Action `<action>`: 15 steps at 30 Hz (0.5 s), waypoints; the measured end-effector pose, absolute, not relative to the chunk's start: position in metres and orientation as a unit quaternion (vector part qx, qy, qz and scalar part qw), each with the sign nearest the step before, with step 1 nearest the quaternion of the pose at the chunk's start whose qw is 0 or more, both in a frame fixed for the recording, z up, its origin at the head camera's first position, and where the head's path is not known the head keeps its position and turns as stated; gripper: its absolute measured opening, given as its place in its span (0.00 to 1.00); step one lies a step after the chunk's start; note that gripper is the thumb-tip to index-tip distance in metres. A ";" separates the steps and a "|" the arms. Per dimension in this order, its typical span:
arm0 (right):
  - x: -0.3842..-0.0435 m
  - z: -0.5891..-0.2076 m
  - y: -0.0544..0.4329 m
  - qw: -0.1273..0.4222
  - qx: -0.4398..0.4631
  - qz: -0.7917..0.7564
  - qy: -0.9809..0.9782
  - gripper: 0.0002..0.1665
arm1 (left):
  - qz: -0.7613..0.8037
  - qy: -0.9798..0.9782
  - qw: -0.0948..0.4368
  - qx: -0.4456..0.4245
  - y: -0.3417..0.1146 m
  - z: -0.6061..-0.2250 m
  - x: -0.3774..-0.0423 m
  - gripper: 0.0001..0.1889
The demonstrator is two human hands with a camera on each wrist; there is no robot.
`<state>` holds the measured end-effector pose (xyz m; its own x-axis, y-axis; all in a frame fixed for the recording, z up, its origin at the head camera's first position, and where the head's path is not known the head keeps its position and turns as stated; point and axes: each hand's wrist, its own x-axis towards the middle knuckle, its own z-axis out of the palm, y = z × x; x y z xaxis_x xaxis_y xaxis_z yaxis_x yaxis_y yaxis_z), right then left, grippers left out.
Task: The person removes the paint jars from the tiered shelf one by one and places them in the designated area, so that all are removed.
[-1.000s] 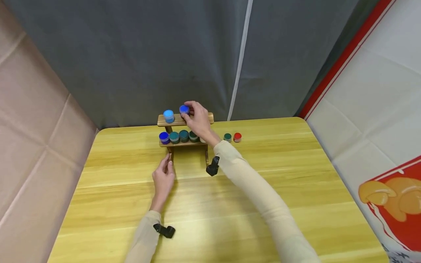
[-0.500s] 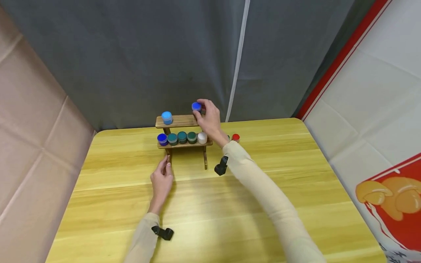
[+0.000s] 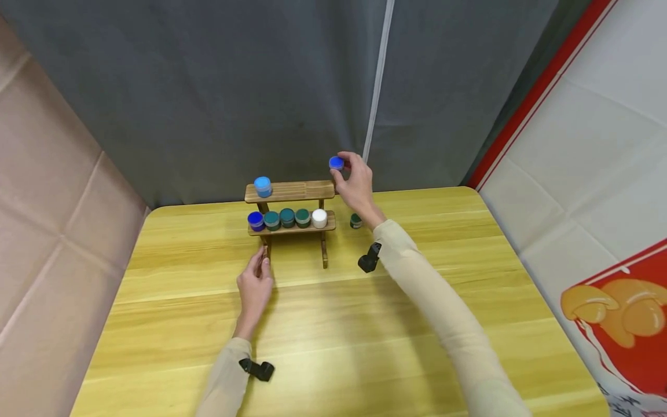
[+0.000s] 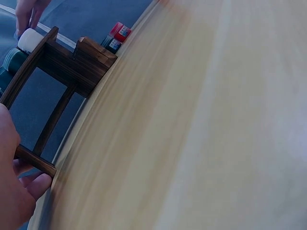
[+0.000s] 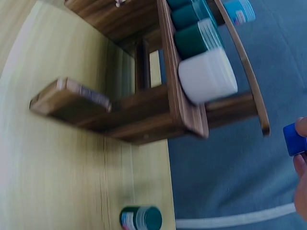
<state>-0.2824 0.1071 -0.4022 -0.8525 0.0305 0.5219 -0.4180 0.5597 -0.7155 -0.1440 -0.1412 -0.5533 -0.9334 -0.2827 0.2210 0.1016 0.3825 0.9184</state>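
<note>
A two-tier wooden stand point(image 3: 302, 190) is near the table's back edge. My left hand point(image 3: 254, 288) holds its front left foot point(image 4: 38, 160) between thumb and fingers. Off the right end of the upper shelf, my right hand point(image 3: 356, 182) pinches a small blue paint jar point(image 3: 336, 164) in the air. One light-blue jar point(image 3: 263, 187) sits at the left of that shelf. Along the lower shelf stand a dark-blue jar point(image 3: 256, 220), several green-teal jars point(image 3: 287, 218) and a white jar point(image 3: 319, 218).
On the table right of the stand is a dark-green jar point(image 3: 355, 220). A red jar point(image 4: 120, 31) beside it shows in the left wrist view; the right arm hides it from the head. A grey curtain point(image 3: 234, 104) hangs behind the table point(image 3: 172, 324).
My right hand has carried the blue jar rightward from above the middle of the upper shelf to past its right end. The left hand keeps its hold on the stand's foot.
</note>
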 end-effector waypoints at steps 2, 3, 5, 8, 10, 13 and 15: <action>-0.284 -0.404 0.114 0.250 0.107 0.453 -0.849 0.22 | -0.554 -0.813 0.174 0.056 -0.141 -0.553 -0.144 0.20; -0.284 -0.405 0.118 0.251 0.104 0.453 -0.849 0.22 | -0.555 -0.812 0.174 0.056 -0.141 -0.553 -0.144 0.20; -0.285 -0.407 0.125 0.251 0.093 0.450 -0.852 0.22 | -0.555 -0.811 0.175 0.055 -0.140 -0.553 -0.144 0.20; -0.285 -0.411 0.135 0.252 0.075 0.446 -0.856 0.22 | -0.555 -0.811 0.175 0.055 -0.140 -0.553 -0.144 0.20; -0.285 -0.413 0.142 0.254 0.066 0.443 -0.857 0.22 | -0.554 -0.812 0.176 0.054 -0.140 -0.553 -0.144 0.20; -0.286 -0.418 0.151 0.258 0.060 0.442 -0.857 0.22 | -0.554 -0.812 0.175 0.056 -0.140 -0.553 -0.144 0.20; -0.286 -0.421 0.157 0.259 0.056 0.442 -0.857 0.22 | -0.556 -0.811 0.173 0.056 -0.141 -0.553 -0.144 0.20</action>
<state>-0.2856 0.1565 -0.4208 -0.8600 0.1334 0.4925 -0.3241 0.6025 -0.7293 -0.1442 -0.1406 -0.5534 -0.9339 -0.2833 0.2181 0.1011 0.3758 0.9212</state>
